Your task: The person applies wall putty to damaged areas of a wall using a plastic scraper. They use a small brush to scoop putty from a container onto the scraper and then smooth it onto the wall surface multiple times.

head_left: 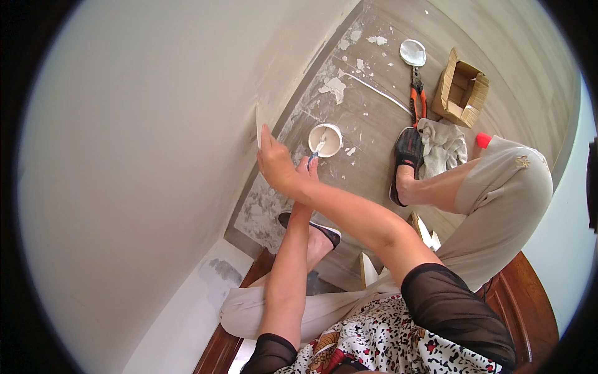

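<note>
My right hand (277, 162) is closed on a thin pale flat piece (259, 124) held upright at the white wall (137, 156), close to its lower edge. Behind my right forearm, my left hand (309, 163) grips the blue handle of a small tool (315, 153), whose coated end is in a white tub (336, 140) of creamy paste. The tub stands on the dusty tiled floor (352, 115) just beyond my hands. I cannot make out exactly what the flat piece is.
Further off lie orange-handled pliers (417, 96), a white lid (412, 51), a cardboard box (461, 87), a grey rag (443, 149), a white strip (380, 90) and a red object (483, 140). My shoed feet flank the tub; reddish wood (517, 280) shows below.
</note>
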`<state>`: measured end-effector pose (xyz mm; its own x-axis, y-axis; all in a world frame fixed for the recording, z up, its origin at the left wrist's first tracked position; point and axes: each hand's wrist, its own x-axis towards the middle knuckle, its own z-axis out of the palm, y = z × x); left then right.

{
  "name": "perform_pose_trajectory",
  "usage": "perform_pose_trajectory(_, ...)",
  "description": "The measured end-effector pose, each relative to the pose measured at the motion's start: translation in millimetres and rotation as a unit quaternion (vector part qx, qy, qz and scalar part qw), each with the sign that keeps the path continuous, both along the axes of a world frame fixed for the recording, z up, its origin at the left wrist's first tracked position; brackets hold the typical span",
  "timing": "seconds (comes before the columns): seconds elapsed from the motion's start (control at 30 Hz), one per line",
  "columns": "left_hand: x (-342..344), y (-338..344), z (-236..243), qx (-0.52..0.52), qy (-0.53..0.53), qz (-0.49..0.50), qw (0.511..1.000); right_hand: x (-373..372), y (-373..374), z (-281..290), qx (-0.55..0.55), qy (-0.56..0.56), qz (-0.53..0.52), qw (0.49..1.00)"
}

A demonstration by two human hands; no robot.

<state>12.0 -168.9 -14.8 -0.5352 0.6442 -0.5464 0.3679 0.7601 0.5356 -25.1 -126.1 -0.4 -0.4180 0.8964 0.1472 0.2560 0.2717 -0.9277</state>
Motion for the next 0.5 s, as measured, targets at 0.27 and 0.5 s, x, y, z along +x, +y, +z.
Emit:
perform_pose_trajectory(0.27, -5, -14, -24, 0.162, 0.104, -0.018, 0.981, 45, 105, 25, 0.019, 0.025, -0.145, 0.989)
perform_pose_trajectory(0.5, -7, -9, -15, 0.127, 0.108, -0.020, 0.986, 3, 166, 31, 0.170, -0.002, -0.188, 0.967)
